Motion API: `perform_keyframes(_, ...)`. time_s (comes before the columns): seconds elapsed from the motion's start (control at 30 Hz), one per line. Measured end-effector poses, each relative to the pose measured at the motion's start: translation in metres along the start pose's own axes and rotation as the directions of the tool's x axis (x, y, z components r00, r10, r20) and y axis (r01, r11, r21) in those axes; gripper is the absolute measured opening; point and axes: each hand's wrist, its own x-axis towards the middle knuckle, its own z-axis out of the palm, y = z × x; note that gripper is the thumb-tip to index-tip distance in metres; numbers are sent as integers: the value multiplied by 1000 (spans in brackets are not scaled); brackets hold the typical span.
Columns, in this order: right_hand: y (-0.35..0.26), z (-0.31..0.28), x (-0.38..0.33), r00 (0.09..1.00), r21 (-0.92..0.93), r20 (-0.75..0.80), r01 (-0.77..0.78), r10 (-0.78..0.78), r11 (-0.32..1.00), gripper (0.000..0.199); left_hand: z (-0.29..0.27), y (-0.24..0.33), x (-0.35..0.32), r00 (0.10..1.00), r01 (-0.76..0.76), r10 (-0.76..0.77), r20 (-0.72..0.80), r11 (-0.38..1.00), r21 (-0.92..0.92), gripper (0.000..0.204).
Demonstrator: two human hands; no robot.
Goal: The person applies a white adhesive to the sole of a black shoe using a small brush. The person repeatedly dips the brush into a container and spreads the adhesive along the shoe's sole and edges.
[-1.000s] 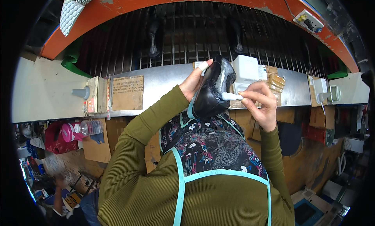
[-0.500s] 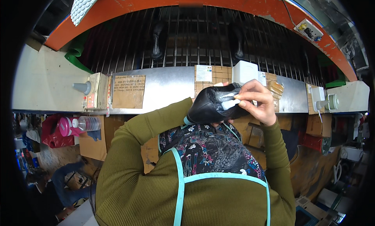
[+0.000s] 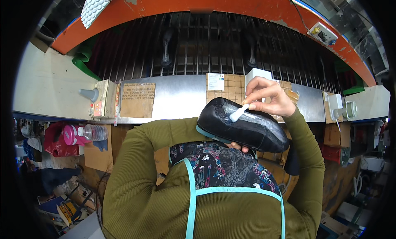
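A black shoe upper (image 3: 222,124), with whitish wet streaks along its upturned underside and a teal part at its lower left, is held in front of my apron. From below, my left hand (image 3: 236,146) grips it; only some fingertips show and the rest is hidden behind the shoe. Between thumb and fingers, my right hand (image 3: 270,98) pinches a small brush (image 3: 239,113) with a white-coated head. The brush head touches the shoe's underside toward its left end.
A metal-topped bench (image 3: 181,90) runs across, with cardboard sheets (image 3: 138,100) on it. A white box (image 3: 258,75) stands behind my right hand. Beyond lies a rack of metal bars (image 3: 208,53) carrying dark shoes (image 3: 166,49). A grey cone (image 3: 88,94) is at left.
The shoe has turned, so its long streaked underside now extends to the right. The brush now rests nearer its left end. My right wrist has shifted slightly right.
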Motion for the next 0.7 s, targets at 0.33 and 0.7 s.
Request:
perform_keyframes(0.33, -25, -38, 7, 978, -300, 144, 187, -149, 936, 15, -9, 27, 22, 988, -48, 69, -140, 988, 150, 77)
perform_keyframes(0.7, -51, -23, -51, 756, -355, -654, -278, -24, 892, 16, 1, 86, 21, 926, -312, 366, -89, 878, 363, 88)
